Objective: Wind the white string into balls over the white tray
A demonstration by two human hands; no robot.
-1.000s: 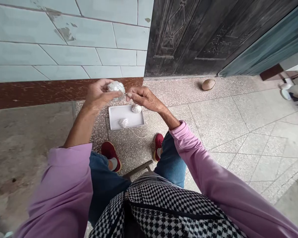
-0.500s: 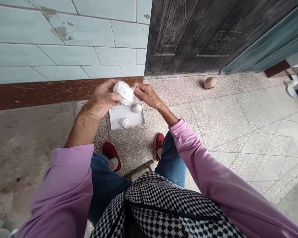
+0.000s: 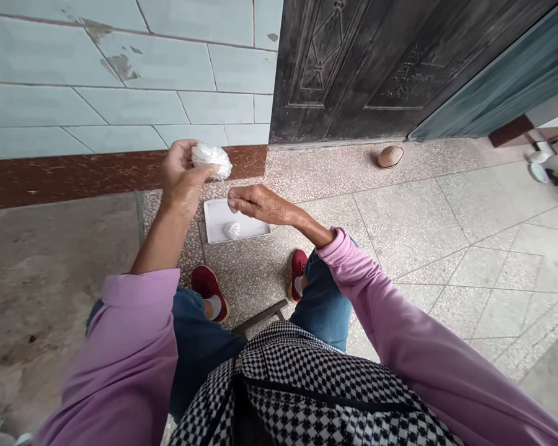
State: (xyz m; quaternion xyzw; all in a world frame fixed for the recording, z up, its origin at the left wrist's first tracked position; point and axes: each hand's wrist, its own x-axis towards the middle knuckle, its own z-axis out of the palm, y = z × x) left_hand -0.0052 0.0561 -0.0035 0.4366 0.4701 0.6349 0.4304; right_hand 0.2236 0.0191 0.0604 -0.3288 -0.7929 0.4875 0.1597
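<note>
My left hand [image 3: 182,176] is wrapped around a ball of white yarn [image 3: 212,161], held up in front of the tiled wall. Below and to its right, my right hand [image 3: 255,204] is closed, thumb and fingers pressed together. A thin white strand [image 3: 222,181] drops from the ball toward these fingers, too fine to follow all the way. Under my hands, a shallow white tray [image 3: 214,217] lies on the floor with a smaller white yarn ball [image 3: 233,231] in it. My right hand covers the tray's far right part.
A brown rounded object [image 3: 390,157] sits on the floor by the dark carved door [image 3: 335,118]. My red shoes [image 3: 209,288] stand on either side, nearer than the tray. Between my legs shows a bar of a low frame [image 3: 260,318]. The tiled wall [image 3: 121,105] rises beyond.
My left hand has moved left and slightly up with the yarn ball, turning it. My right hand has come down and left, away from the ball, and now hides the tray's second small ball.
</note>
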